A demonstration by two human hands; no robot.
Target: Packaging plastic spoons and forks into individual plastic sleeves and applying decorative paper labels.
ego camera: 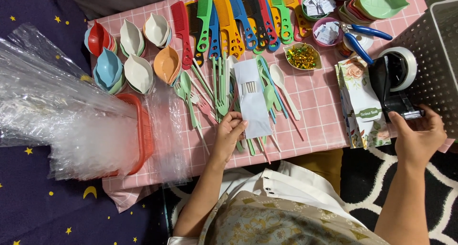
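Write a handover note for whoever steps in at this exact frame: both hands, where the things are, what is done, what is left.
Left hand: pinches the lower edge of a white sleeve lying over the cutlery; utensil tips show in its window.
Right hand: on the tape dispenser at the table's right edge.
Around: combs along the top, small bowls left, floral cards beside the dispenser, clear bags in an orange basket.
Done: the sleeve looks filled.
Left: no tape on it yet; much loose cutlery is unpacked.
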